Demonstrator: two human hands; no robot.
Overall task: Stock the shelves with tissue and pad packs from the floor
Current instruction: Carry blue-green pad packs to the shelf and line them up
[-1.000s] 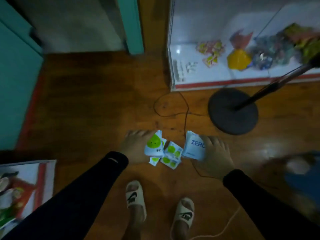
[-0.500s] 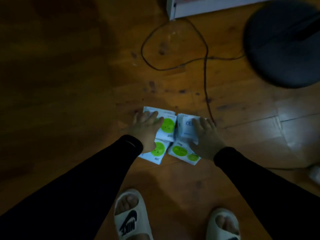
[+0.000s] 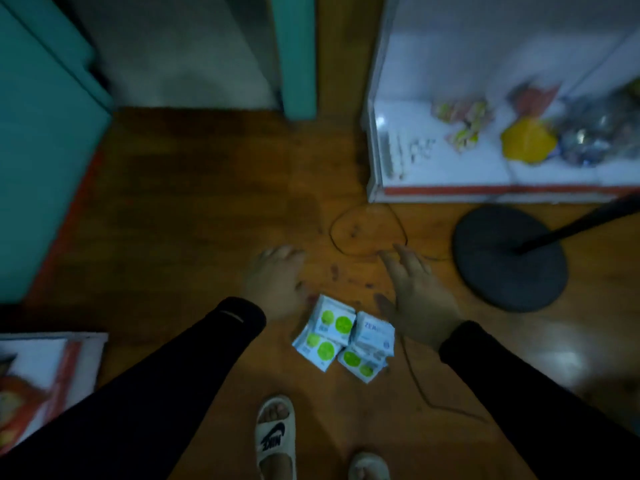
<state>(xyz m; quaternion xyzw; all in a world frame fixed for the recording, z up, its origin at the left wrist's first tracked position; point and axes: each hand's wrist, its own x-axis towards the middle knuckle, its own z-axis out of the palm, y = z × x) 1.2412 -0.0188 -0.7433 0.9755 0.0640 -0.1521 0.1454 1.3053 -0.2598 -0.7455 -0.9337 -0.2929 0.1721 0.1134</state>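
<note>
Several small white packs lie bunched on the wooden floor between my hands. Some carry green dots (image 3: 331,323), and one has blue "ZER" lettering (image 3: 373,332). My left hand (image 3: 275,285) hovers just up and left of the pile, fingers spread, holding nothing. My right hand (image 3: 417,292) hovers to the pile's upper right, fingers straight and empty. Neither hand touches a pack. The white shelf unit (image 3: 450,183) stands at the far right with colourful goods on its bottom board.
A black round stand base (image 3: 509,271) with a slanted pole sits right of my right hand. A thin cable (image 3: 367,233) loops across the floor past the packs. Teal cabinets (image 3: 41,161) stand at left. A printed box (image 3: 45,372) lies lower left. My sandalled feet (image 3: 275,434) are below the pile.
Both hands have lifted off the packs and spread apart above the pile, which stays on the floor. My view has pulled back up, showing the shelf again.
</note>
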